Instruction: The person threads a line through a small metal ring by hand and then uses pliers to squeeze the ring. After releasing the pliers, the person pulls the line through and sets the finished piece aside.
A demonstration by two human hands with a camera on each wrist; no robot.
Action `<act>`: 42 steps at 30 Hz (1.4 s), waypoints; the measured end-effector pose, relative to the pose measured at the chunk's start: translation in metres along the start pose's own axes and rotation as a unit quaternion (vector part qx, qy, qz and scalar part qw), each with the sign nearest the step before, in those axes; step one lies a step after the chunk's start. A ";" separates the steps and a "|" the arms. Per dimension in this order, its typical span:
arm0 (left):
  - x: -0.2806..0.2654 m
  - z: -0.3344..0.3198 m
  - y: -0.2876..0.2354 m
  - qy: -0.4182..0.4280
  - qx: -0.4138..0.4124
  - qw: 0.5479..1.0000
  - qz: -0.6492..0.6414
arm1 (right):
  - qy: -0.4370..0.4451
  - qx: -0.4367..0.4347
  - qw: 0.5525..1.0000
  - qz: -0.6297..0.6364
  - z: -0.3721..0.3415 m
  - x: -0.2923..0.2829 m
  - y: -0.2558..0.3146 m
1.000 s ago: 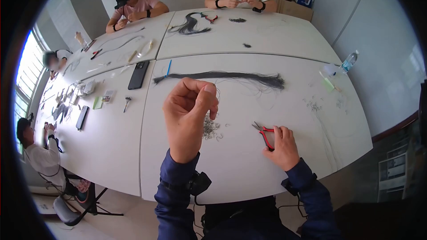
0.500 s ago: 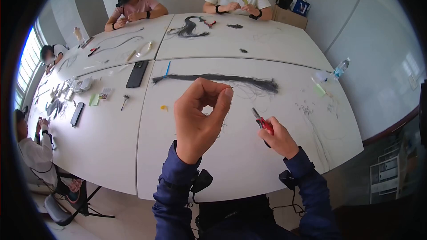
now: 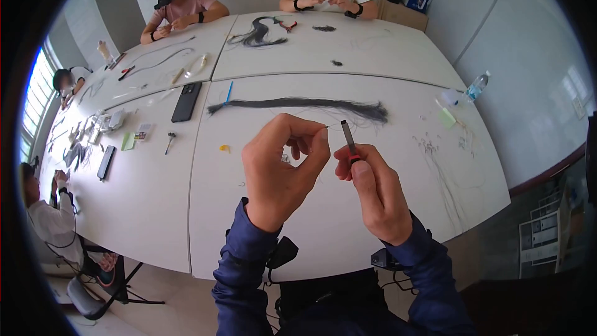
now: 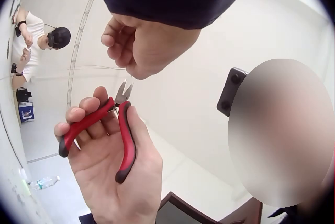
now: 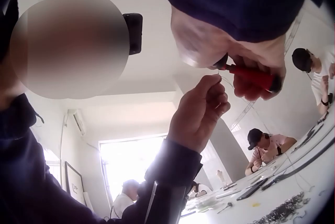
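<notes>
My left hand (image 3: 283, 171) pinches a fine dark strand between thumb and forefinger; what is at its tip is too small to tell. Beside it, my right hand (image 3: 379, 196) holds red-handled pliers, their metal jaws pointing up near the left fingertips. In the left wrist view the pliers (image 4: 125, 135) lie across the right hand (image 4: 112, 166), jaws parted just below the left hand (image 4: 157, 46). The right wrist view shows the left fingers (image 5: 201, 104) close to the pliers' head. Behind both hands lies a long dark bundle of strands (image 3: 298, 104).
A black phone (image 3: 186, 102) and a yellow piece (image 3: 224, 148) are at the left on the white table (image 3: 249, 255). Small curled bits (image 3: 429, 145) and a bottle (image 3: 477, 86) are at the right. Several people sit around the table.
My right hand has taken up the pliers from the table and brought them up and left, beside my left hand. My left hand has moved slightly right, still pinching.
</notes>
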State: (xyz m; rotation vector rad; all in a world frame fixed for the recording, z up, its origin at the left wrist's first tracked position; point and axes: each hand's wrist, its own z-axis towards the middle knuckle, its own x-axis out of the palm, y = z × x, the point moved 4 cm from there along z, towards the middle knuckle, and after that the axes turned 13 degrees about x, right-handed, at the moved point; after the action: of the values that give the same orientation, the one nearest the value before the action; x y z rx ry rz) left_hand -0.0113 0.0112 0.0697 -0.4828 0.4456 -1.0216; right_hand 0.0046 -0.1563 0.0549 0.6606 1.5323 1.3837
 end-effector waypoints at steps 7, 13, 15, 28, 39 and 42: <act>0.001 0.001 0.000 0.006 0.012 1.000 0.007 | -0.019 0.011 1.000 -0.006 0.003 0.004 -0.004; 0.001 0.000 0.002 -0.003 -0.002 1.000 -0.003 | -0.026 0.019 0.999 -0.010 0.003 0.006 -0.006; 0.001 0.000 0.002 -0.005 -0.006 1.000 -0.001 | -0.030 0.014 0.999 -0.013 0.002 0.007 -0.007; -0.012 0.003 0.016 -0.056 -0.045 0.997 0.022 | -0.204 0.002 0.978 0.039 0.004 -0.074 -0.034; -0.015 0.005 0.022 -0.090 -0.037 0.995 0.011 | -0.415 0.030 0.905 0.090 -0.029 -0.224 -0.102; -0.015 0.005 0.022 -0.100 -0.050 0.994 0.004 | -0.456 0.038 0.884 0.094 -0.043 -0.254 -0.119</act>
State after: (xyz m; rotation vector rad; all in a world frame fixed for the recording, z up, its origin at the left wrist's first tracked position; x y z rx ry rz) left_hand -0.0001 0.0348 0.0636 -0.6662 0.3217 -0.9354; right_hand 0.0955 -0.4215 0.0088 1.3078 0.7654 0.9056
